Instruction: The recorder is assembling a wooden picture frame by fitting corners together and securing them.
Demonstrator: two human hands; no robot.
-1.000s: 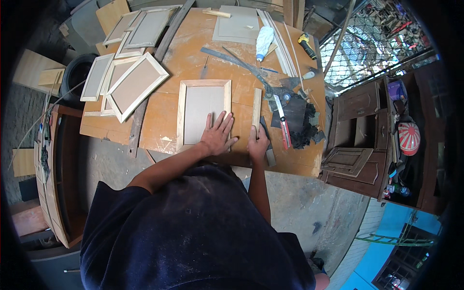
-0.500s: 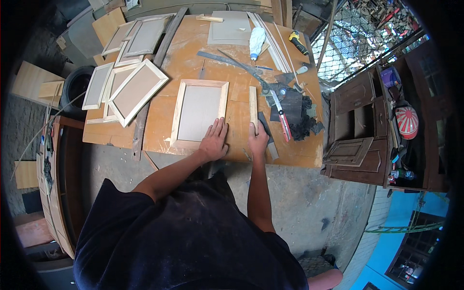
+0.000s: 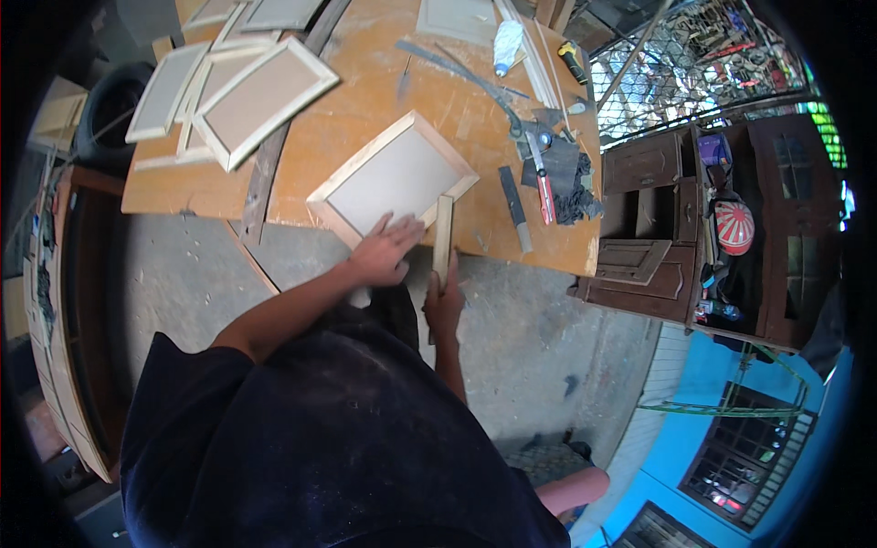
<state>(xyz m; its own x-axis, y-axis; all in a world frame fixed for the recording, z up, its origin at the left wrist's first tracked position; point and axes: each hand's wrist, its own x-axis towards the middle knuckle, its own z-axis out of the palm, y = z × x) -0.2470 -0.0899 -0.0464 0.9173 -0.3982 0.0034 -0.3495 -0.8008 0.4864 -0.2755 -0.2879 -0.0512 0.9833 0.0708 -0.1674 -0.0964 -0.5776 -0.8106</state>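
Where the brown worktable (image 3: 365,91) spreads across the scene, a dark wooden cabinet (image 3: 653,164) stands beyond its right side. Several pale-framed panels (image 3: 265,100) overlap one another on the table's left. One framed panel (image 3: 402,169) lies askew at the middle of the near edge, directly before the person. Well to its right lie crumpled dark scraps (image 3: 571,196). A slim wooden strip (image 3: 444,228) reaches to the panel's near right rail; whether the two touch, I cannot tell. A red-handled cutter (image 3: 544,196) lies at the left side of the scraps. Laid over the panel's near rail, the left hand (image 3: 382,256) has its fingers extended, slightly apart. The right hand (image 3: 444,306) has its fingers clamped on the strip's near part.
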